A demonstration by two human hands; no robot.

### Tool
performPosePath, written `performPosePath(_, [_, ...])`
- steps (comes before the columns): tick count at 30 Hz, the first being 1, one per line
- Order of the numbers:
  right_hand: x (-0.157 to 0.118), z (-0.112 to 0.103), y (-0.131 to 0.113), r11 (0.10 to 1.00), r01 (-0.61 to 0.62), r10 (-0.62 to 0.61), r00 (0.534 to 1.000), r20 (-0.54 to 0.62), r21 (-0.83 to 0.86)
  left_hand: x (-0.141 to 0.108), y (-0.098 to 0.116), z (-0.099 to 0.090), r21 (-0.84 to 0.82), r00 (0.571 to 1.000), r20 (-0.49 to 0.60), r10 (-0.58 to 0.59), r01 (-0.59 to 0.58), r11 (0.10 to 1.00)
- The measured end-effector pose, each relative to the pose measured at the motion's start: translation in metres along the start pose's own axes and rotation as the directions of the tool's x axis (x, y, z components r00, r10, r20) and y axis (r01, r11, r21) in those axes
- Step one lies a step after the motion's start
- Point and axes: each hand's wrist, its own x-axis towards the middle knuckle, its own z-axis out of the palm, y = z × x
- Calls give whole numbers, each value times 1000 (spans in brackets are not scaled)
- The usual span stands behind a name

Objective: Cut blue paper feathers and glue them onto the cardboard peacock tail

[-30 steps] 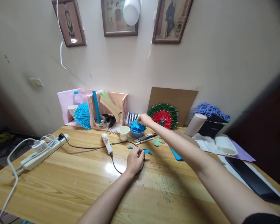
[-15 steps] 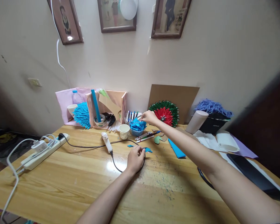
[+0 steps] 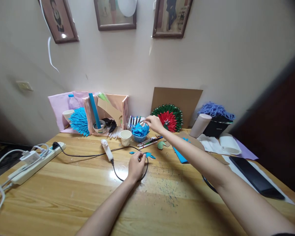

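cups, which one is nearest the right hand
The white cup standing just left of the blue bowl; the other cup sits farther left, beside the spiky blue bundle.

A home craft corner
Framed photographs [image 3: 170,19], seemingly portraits, hang above a wooden table [image 3: 64,196] with marker pens [image 3: 148,144].

A broad stretch of bare table [image 3: 51,206] lies open to the left of the left forearm [image 3: 108,205], and another between it and the right forearm [image 3: 199,157], leaving room to slide in low from the near side. Left of the left hand [image 3: 137,164], the black cord [image 3: 81,155] and white handheld tool [image 3: 106,150] obstruct the way. At the blue bowl [image 3: 139,138], the paper cup [image 3: 126,137] blocks the left, loose pens [image 3: 149,143] the front right, and the right hand [image 3: 153,124] the upper right.
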Motion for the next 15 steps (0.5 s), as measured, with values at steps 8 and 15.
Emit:
performPosePath(8, [-115,15,-13,792,-67,123,991,-51,607,2,2,-1,-31,999,-15,-44,44,999])
performPosePath(15, [-169,49,-8,499,-264,233,958,165,825,1,6,1,21,998,55,11,-12,1000])
